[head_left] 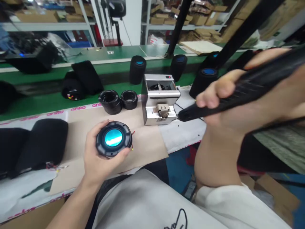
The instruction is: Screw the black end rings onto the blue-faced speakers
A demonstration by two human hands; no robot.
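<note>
The left hand [101, 156] curled around a round black speaker driver [113, 139] with a glossy blue centre, above a cardboard sheet [147, 149]; the right hand [214, 101] gripped a ribbed black electric screwdriver [250, 86], its tip just beside a steel screw feeder [159, 98].

Parts around a screw feeder [160, 98] on the counter [183, 136]
Two ring housings [110, 101] sit at 9 o'clock, speaker cylinders [137, 70] behind at 12, the left hand [100, 156] holding a speaker driver [113, 139] at 8, the right hand [219, 101] holding an electric screwdriver [202, 110] at 3.
</note>
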